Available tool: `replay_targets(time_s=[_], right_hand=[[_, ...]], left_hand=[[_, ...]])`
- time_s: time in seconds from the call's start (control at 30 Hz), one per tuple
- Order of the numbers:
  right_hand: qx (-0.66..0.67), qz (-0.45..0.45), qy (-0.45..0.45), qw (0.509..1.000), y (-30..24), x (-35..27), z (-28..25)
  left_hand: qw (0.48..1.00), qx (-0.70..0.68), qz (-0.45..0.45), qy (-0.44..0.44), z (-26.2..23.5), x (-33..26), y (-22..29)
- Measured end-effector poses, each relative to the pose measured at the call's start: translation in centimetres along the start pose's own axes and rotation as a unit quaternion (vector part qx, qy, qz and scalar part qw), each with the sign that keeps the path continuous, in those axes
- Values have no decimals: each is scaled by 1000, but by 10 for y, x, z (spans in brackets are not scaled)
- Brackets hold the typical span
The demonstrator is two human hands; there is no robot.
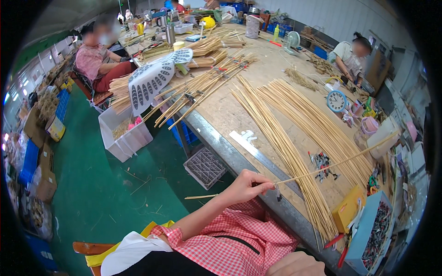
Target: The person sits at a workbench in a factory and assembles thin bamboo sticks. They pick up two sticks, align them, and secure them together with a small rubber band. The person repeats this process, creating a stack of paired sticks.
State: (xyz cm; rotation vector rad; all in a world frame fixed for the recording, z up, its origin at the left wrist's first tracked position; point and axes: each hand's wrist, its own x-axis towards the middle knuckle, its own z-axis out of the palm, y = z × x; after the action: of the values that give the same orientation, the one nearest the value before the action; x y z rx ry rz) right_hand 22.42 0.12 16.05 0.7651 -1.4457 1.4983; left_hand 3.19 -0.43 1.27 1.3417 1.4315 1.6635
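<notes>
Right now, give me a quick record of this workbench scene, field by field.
Setting: workshop with a long workbench and green floor
Left hand: left hand pinches a thin bamboo stick near its end, the stick reaching out over the bench
Right hand: right hand low at the picture's edge; whether it holds anything cannot be told
On the bench: bamboo stick bundles, metal ruler, blue clock, small fan, blue box of clips, yellow box
Others: two seated people, one at the far left, one at the far right
</notes>
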Motion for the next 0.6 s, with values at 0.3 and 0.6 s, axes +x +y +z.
replay_targets(time_s=[0.3, 0.6], right_hand=[[-3, 31, -16, 999, -4, 0, -2], [-5, 45, -36, 998, -6, 0, -6]], left_hand=[[1000, -3, 0, 1, 0, 0, 0], [1000, -1, 3, 3, 1, 0, 2]])
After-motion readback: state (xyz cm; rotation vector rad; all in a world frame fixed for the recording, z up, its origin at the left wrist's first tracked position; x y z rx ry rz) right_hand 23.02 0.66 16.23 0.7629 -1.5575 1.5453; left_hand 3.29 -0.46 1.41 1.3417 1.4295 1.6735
